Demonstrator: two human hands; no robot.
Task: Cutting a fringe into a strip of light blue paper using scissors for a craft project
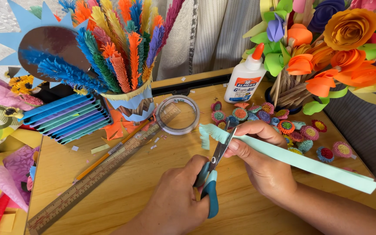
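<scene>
My left hand grips blue-handled scissors, blades pointing up and away over the wooden table. Their tips are closed on the edge of a long mint-green paper strip. My right hand pinches that strip near its left end, just right of the blades. The strip's left end is cut into a fine fringe and curls downward. The rest of the strip runs off to the lower right, past my right wrist.
Several small rolled fringed paper flowers lie behind my right hand. A glue bottle, a tape roll, a ruler and a pencil are on the table. A cup of fringed paper feathers and a paper-flower bouquet stand at the back.
</scene>
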